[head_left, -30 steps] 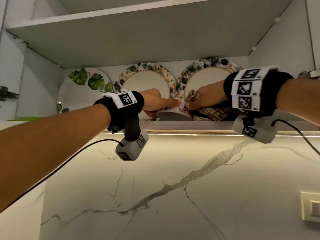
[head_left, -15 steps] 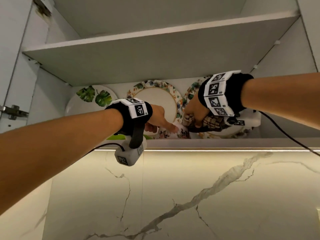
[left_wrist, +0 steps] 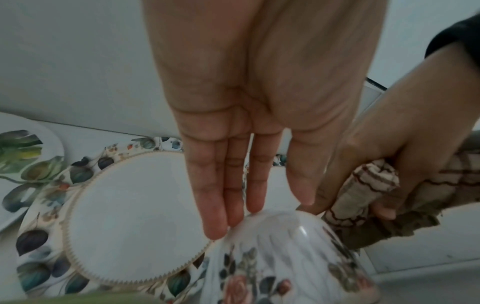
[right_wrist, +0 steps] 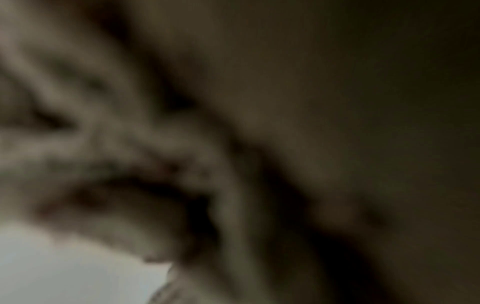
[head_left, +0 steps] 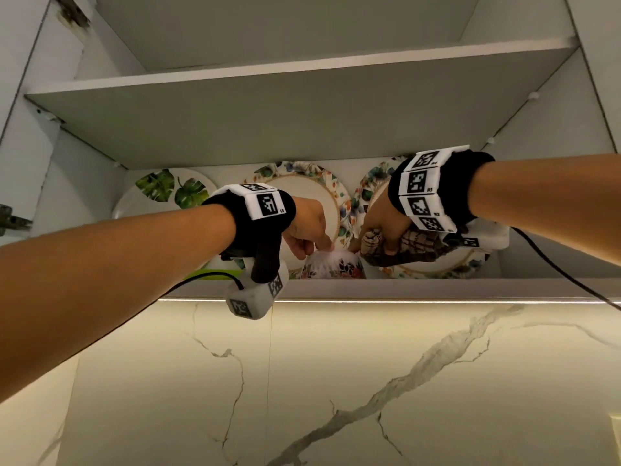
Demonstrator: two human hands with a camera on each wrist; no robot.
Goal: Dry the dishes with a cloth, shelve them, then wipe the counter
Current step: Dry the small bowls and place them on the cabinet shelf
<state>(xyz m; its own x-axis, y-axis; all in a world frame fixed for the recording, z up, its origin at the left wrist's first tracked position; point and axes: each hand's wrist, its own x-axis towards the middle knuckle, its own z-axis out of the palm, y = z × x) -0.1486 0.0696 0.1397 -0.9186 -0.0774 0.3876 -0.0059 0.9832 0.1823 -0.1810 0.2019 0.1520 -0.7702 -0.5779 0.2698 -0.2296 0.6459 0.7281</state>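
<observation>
An upturned white bowl (head_left: 331, 265) with a flower pattern stands on the lower cupboard shelf (head_left: 437, 289). My left hand (head_left: 319, 247) reaches in from the left, and its straight fingertips (left_wrist: 215, 230) touch the bowl (left_wrist: 285, 263) on its raised base. From the right, my right hand (head_left: 376, 230) grips a bunched brown checked cloth (head_left: 416, 245) beside the bowl. In the left wrist view one finger of the right hand (left_wrist: 384, 164) touches the bowl's base while the others hold the cloth (left_wrist: 363, 193). The right wrist view is dark and blurred.
Three plates lean on the cupboard's back wall: a leaf-print one (head_left: 161, 196) on the left, a flower-rimmed one (head_left: 312, 200) in the middle, another (head_left: 433, 267) behind the cloth. Something lime green (head_left: 215, 274) lies at the shelf edge. An upper shelf (head_left: 302, 105) hangs above, with marble wall (head_left: 336, 381) below.
The head view has tilted up into the cupboard. Both hands have gone further in over the shelf with the bowl, and the right wrist has swung left and inward.
</observation>
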